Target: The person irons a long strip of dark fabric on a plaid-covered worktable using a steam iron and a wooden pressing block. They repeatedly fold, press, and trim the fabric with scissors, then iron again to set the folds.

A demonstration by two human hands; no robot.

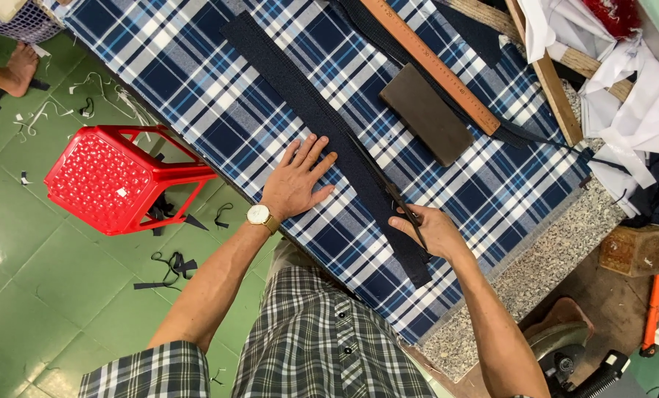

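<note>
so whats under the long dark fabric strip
The dark strip lies on blue and white plaid cloth covering the table. The left hand presses the plaid beside it; the right hand holds scissors on it. The tabletop beneath is hidden.

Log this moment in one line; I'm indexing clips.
left hand flat on plaid cloth | right hand holds scissors on dark strip
</note>
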